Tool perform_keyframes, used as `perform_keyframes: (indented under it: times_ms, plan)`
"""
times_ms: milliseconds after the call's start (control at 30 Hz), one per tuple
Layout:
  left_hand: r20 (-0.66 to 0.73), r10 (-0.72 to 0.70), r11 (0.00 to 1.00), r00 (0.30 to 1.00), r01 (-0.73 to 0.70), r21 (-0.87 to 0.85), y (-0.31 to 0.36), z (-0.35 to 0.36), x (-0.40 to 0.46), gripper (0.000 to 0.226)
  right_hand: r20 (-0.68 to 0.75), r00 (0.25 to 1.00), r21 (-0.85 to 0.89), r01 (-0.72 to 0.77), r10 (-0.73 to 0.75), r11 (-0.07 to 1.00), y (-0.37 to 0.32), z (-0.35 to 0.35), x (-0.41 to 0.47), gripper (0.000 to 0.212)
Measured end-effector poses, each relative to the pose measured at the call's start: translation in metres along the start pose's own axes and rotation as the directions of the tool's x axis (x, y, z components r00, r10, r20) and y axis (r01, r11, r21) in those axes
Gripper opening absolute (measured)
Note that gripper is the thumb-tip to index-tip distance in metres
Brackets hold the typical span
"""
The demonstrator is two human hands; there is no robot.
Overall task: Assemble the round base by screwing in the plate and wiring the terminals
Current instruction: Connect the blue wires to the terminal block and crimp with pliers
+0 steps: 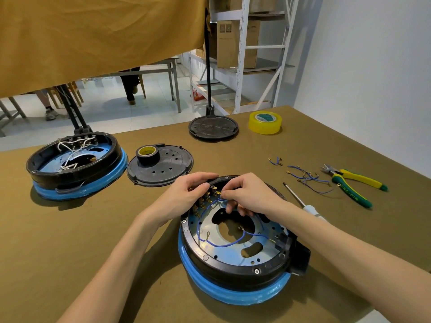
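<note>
The round black base (235,270) with a blue-wrapped bottom sits in front of me, open side up, a metal plate (263,238) inside. Blue wires (235,242) loop across the plate to brass terminals (205,201) along the far inner rim. My left hand (186,194) grips the far rim beside the terminals. My right hand (247,194) pinches the end of a blue wire at a terminal. A screwdriver (303,202) lies just right of the base.
A second wired base (77,164) stands at the left. Black cover plates (163,166) (213,128) lie behind, one carrying black tape (148,155). Yellow tape (265,122), loose blue wires (305,176) and green-yellow pliers (352,183) lie at the right.
</note>
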State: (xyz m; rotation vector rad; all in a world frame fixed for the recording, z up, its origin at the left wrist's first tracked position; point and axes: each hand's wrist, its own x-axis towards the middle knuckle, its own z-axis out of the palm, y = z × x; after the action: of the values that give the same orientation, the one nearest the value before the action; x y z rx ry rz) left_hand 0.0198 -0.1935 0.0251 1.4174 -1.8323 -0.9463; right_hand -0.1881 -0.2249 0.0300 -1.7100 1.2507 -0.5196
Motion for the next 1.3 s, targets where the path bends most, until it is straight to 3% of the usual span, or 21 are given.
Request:
perform_keyframes:
  times_ms: [233, 600, 767, 967, 1300]
  plan:
    - [-0.012, 0.016, 1.0, 1.0, -0.016, -0.005, 0.003, 0.002, 0.0, 0.035, -0.016, 1.0, -0.005, 0.022, -0.022, 1.0, -0.004, 0.001, 0.0, 0.015]
    - [-0.026, 0.03, 1.0, 0.999, -0.03, 0.0, 0.0, 0.004, 0.003, 0.035, -0.031, 0.972, 0.225, -0.221, 0.234, 0.949, -0.011, 0.006, 0.006, 0.008]
    - [-0.003, 0.028, 1.0, 1.0, -0.028, 0.006, -0.001, 0.002, 0.002, 0.034, -0.062, 0.989, 0.144, -0.127, 0.137, 0.981, -0.007, 0.008, 0.0, 0.012]
    - [-0.021, 0.02, 0.999, 1.0, -0.021, -0.035, 0.001, 0.002, 0.0, 0.034, -0.18, 0.972, -0.21, 0.111, -0.15, 0.971, -0.005, 0.009, -0.01, 0.02]
    - [-0.028, 0.05, 0.996, 0.998, -0.052, -0.075, -0.002, 0.005, 0.002, 0.034, -0.273, 0.9, -0.498, 0.17, -0.34, 0.85, -0.009, 0.022, -0.007, 0.015]
